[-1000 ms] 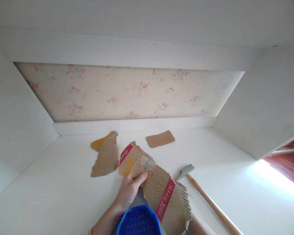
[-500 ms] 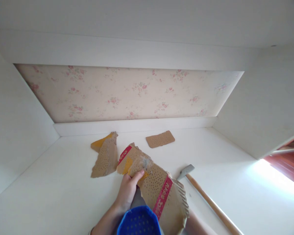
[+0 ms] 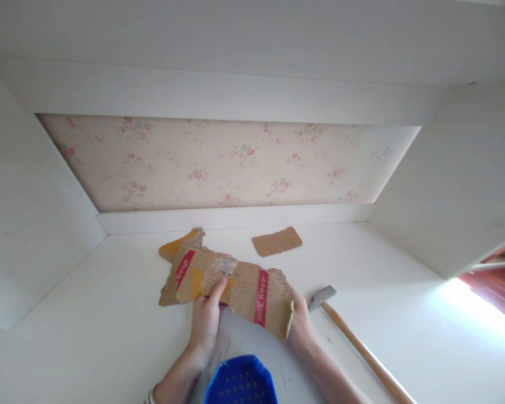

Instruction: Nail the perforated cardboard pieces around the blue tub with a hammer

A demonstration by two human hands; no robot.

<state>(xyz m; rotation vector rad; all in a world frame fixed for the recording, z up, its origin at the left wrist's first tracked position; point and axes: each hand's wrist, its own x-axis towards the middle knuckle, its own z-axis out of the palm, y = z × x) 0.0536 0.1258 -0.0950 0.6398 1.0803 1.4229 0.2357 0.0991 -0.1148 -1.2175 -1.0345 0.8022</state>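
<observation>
Head view: left hand pinching perforated cardboard at its near edge, right hand gripping its right end, fingers partly hidden, piece over the desk, overlapping torn scrap; seemingly two-handed handling, next move calling for both grips working together.

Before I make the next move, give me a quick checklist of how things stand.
1. Left hand gripping the held cardboard: ok, thumb on top.
2. Right hand supporting its right end: ok, though some fingers are hidden.
3. Held cardboard off the left scrap: cannot tell, they overlap in view.
4. Small scrap apart from the held cardboard: ok.
5. Wooden-handled tool well away from the right hand: not ok, its head is close by.
</observation>
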